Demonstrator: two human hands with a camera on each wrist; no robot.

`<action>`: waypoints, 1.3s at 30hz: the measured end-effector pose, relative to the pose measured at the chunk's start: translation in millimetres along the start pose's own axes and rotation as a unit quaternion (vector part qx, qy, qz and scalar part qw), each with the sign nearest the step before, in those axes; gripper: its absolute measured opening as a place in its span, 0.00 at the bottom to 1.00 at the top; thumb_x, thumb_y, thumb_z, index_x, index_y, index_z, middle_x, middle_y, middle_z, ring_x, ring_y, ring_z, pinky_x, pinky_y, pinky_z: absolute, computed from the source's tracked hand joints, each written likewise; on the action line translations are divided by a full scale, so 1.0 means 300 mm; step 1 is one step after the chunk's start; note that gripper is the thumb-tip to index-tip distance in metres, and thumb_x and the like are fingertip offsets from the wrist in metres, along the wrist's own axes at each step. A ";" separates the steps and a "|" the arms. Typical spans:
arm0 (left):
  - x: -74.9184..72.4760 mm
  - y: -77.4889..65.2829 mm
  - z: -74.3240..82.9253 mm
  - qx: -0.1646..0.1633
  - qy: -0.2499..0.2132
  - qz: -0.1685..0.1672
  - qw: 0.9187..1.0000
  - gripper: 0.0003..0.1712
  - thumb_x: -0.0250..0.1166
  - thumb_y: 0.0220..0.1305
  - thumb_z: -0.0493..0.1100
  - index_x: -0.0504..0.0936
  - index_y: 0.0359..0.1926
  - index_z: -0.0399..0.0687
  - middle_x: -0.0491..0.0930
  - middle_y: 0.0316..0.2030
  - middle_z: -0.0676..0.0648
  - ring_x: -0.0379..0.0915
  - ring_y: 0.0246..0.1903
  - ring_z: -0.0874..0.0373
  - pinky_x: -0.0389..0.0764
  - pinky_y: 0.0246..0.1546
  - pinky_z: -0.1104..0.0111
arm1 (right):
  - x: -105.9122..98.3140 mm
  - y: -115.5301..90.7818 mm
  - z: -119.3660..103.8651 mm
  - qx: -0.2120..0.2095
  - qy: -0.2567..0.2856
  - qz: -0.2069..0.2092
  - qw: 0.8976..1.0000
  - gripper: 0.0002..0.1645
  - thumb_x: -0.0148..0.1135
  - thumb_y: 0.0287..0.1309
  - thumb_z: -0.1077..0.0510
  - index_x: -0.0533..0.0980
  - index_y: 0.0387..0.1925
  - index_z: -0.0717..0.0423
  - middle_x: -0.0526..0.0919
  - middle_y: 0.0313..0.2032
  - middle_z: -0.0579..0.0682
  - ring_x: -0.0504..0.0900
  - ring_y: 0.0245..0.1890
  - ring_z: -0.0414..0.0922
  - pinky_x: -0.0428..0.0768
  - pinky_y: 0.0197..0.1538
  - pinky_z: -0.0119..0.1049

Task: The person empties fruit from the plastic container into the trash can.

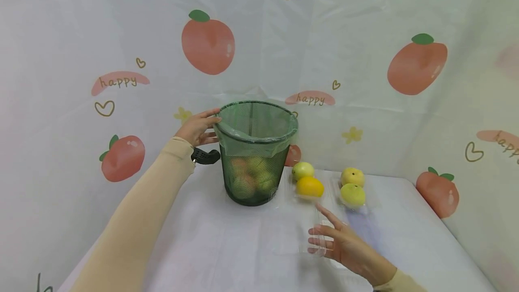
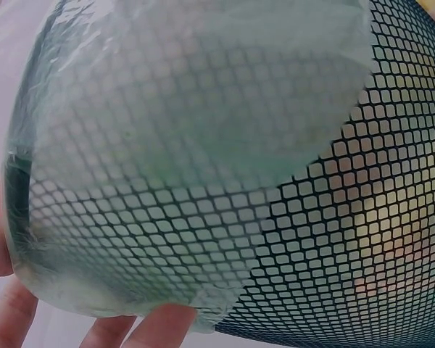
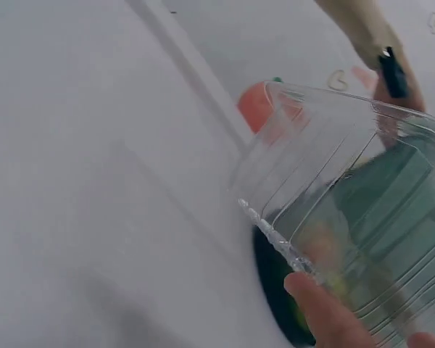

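A dark green mesh bin [image 1: 255,148] with a thin green plastic bag [image 1: 239,147] folded over its rim stands upright; several pieces of fruit [image 1: 247,179] show through its mesh. My left hand [image 1: 198,126] holds the bin's left rim, and its fingertips overlap the bag in the left wrist view. At the front right, my right hand [image 1: 344,244] holds a clear plastic box [image 3: 348,196] by its edge. The box is tilted in the right wrist view, and a finger [image 3: 326,315] lies at its rim. Its outline is faint in the head view.
Right of the bin are a yellow-green fruit [image 1: 302,171] and an orange-yellow fruit [image 1: 310,187]. Two more yellowish fruits [image 1: 352,195] sit further right with clear plastic around them. A white cloth [image 1: 211,238] covers the table, and a printed curtain [image 1: 259,57] hangs behind.
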State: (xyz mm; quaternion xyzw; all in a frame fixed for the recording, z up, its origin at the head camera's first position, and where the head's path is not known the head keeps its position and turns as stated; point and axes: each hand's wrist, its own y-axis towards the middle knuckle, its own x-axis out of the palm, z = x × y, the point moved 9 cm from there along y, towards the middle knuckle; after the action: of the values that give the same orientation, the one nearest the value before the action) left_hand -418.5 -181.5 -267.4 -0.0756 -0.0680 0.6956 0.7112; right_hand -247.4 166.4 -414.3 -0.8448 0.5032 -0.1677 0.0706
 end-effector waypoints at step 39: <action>-0.001 0.004 0.001 0.006 0.006 -0.009 1.000 0.31 0.55 0.73 0.45 0.59 0.74 0.66 0.57 0.72 0.43 0.75 0.44 0.59 0.77 0.60 0.58 | 0.059 0.131 0.149 0.102 -0.006 -0.010 0.995 0.51 0.56 0.66 0.66 0.34 0.76 0.54 0.72 0.43 0.57 0.83 0.38 0.43 0.86 0.48 0.47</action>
State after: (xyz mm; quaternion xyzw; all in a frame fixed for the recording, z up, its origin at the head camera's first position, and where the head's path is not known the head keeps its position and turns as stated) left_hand -419.8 -181.6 -267.5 -0.0752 -0.0601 0.6892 0.7181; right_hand -256.4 129.7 -463.7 -0.8388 0.4749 -0.2141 0.1580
